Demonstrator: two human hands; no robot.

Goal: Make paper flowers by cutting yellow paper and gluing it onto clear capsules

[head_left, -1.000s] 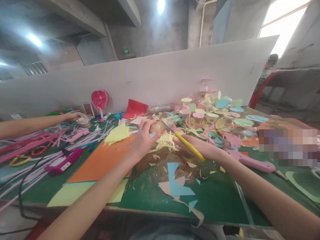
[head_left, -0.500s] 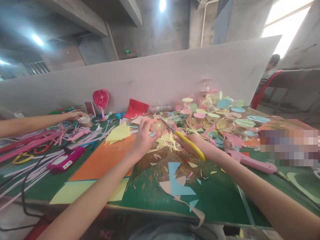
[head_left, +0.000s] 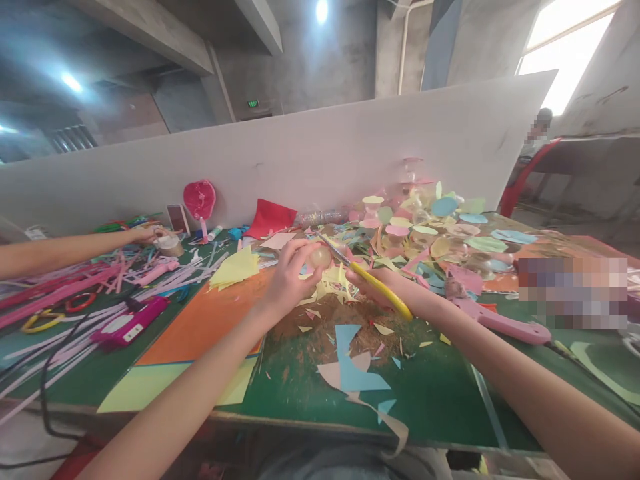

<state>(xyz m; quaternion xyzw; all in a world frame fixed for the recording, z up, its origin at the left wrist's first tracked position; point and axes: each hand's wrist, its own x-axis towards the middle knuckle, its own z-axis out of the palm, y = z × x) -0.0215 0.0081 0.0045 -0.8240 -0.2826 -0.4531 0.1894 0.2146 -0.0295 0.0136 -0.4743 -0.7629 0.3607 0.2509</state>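
Note:
In my left hand point(head_left: 293, 270), near the middle of the table, the fingers are closed around a small clear, rounded plastic piece point(head_left: 320, 257), with pale yellow showing through. My right hand point(head_left: 377, 287) grips a pair of scissors point(head_left: 367, 277) with a yellow handle. The blades point up and left, close to the right side of the plastic piece; whether they touch it I cannot tell. Below both hands lie pale yellow paper scraps point(head_left: 333, 288) and a cut blue paper offcut point(head_left: 350, 367).
Orange paper sheets point(head_left: 200, 320) lie at left, beside a magenta power strip point(head_left: 131, 323) with a black cord. A pink glue gun point(head_left: 505, 325) rests at right. Clear plastic pieces with paper discs point(head_left: 423, 230) are piled behind. Another person's hand point(head_left: 150, 235) touches a tan roll-like object point(head_left: 170, 244).
The camera view has shifted slightly. My left hand has turned the plastic piece a little, while the scissors stay in nearly the same place.

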